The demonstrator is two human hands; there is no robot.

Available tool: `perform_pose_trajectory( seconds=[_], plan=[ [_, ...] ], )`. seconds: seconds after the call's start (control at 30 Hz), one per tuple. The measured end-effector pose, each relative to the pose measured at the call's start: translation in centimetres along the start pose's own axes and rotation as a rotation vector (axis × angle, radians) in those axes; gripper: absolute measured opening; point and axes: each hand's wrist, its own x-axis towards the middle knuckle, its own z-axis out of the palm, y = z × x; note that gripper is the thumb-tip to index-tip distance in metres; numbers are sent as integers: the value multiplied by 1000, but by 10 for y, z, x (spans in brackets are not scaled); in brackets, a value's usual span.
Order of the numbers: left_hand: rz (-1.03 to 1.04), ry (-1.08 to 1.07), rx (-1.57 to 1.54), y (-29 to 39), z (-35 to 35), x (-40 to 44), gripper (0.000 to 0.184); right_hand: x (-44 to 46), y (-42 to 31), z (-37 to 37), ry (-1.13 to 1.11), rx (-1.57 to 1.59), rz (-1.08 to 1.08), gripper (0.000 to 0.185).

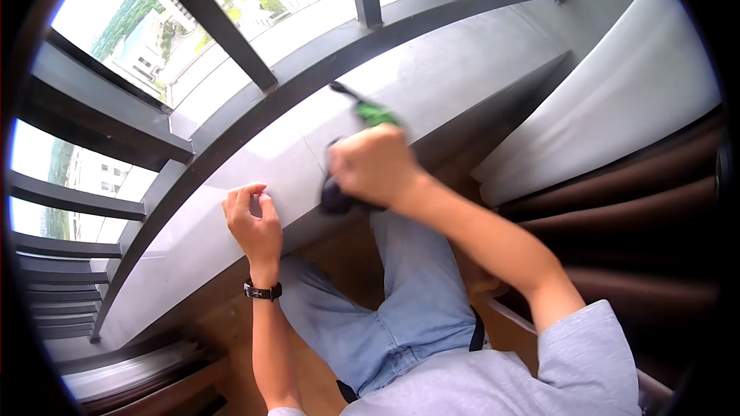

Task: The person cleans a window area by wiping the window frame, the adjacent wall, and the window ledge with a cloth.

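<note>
A green and black power tool, slightly blurred point(375, 113), is in my right hand point(374, 163), whose fingers are wrapped round its grip. The tool's narrow black tip points up and left over the pale window ledge point(462, 54); its dark base hangs below my fist near the ledge's front edge. My left hand point(253, 216) rests at the ledge to the left, with its fingers curled in towards the thumb. Whether anything small sits between those fingers is too hard to make out. A black band point(262, 290) is round my left wrist.
Dark metal railings point(208, 19) curve along the ledge's far side, with buildings beyond. A white curtain point(617, 92) and brown drapes point(617, 208) hang at the right. Folded curtain fabric point(131, 374) is at the lower left. My jeans-clad legs point(385, 323) are below the ledge.
</note>
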Motion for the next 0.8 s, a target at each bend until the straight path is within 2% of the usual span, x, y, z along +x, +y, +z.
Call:
perform_pose_trajectory(
  seconds=[0.1,0.13,0.2,0.3,0.37,0.4,0.53,0.67,0.8],
  plan=[
    [6,13,30,-1,1,-2,12,-7,80,-71,86,-264,302,23],
    [33,20,51,0,2,-1,13,-10,105,-92,96,-458,350,24],
    [34,32,71,2,4,-2,12,-21,149,-111,118,-539,414,25],
    [2,-4,110,9,7,-1,10,-15,114,-81,208,-587,316,24],
    [22,18,111,9,6,0,10,-8,52,-50,78,-345,272,20],
    [43,33,106,9,6,-2,11,-6,21,-29,101,-179,190,14],
    [47,58,-6,1,-5,-6,11,6,-62,38,-50,11,2,12],
    [161,87,96,-27,-34,-10,13,-1,-30,15,32,20,-44,12],
    [156,148,305,-72,-63,-21,14,-12,48,-50,99,-317,75,12]
  ],
)
